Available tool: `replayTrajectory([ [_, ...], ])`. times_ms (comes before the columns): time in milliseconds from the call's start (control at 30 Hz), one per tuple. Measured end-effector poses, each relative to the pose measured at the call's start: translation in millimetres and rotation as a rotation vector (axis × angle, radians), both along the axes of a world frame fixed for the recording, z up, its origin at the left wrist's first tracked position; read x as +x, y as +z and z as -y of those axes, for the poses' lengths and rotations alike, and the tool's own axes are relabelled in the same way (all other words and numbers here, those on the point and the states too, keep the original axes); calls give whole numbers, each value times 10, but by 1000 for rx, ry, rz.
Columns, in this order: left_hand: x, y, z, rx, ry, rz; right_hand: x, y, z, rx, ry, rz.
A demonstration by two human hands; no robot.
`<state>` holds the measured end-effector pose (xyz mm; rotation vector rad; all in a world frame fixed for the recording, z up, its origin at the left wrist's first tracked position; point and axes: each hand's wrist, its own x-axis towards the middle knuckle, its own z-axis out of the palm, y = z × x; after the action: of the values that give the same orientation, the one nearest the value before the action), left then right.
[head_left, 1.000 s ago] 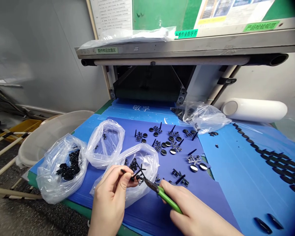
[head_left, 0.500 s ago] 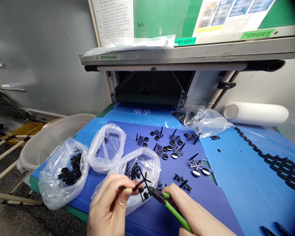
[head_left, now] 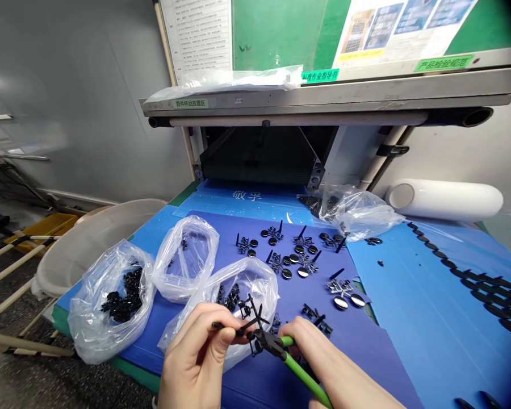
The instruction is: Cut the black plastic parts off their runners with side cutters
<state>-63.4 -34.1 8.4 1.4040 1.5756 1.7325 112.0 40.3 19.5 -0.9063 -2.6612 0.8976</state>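
Note:
Between its thumb and fingers, my left hand pinches a black plastic sprue with small parts on its branches. Wrapped round green-handled side cutters is my right hand; the cutter jaws meet the sprue's lower branch. Just below and behind the sprue, an open clear plastic bag holds small black parts. More sprues lie on the blue mat, among them one with two shiny round caps and a darker one beside my right hand.
A second open bag and a bag of black pieces stand at left, near a large whitish tub. A white roll and a crumpled bag lie at the back right. Black discs line the right side. A shelf spans overhead.
The sprue has turned a little in my left hand, and both have shifted slightly right. The cutter jaws have moved left onto a lower branch.

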Motion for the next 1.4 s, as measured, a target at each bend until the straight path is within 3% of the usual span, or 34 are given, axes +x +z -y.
replayTrajectory([
  [233,5,18,-54,-70,26,76,-15,31,-25,70,-7,89],
  [400,-79,12,-114,-146,11,87,-112,38,-159,47,70,202],
  [600,-212,-78,-229,-195,55,-33,-330,-53,-316,219,46,304],
  [833,-207,-130,-182,-130,228,-255,-248,68,-325,274,-5,326],
  [1100,-115,-72,-16,67,252,-418,57,76,-248,175,-123,230],
  [1400,251,39,39,124,170,95,31,135,-88,225,-65,45],
])
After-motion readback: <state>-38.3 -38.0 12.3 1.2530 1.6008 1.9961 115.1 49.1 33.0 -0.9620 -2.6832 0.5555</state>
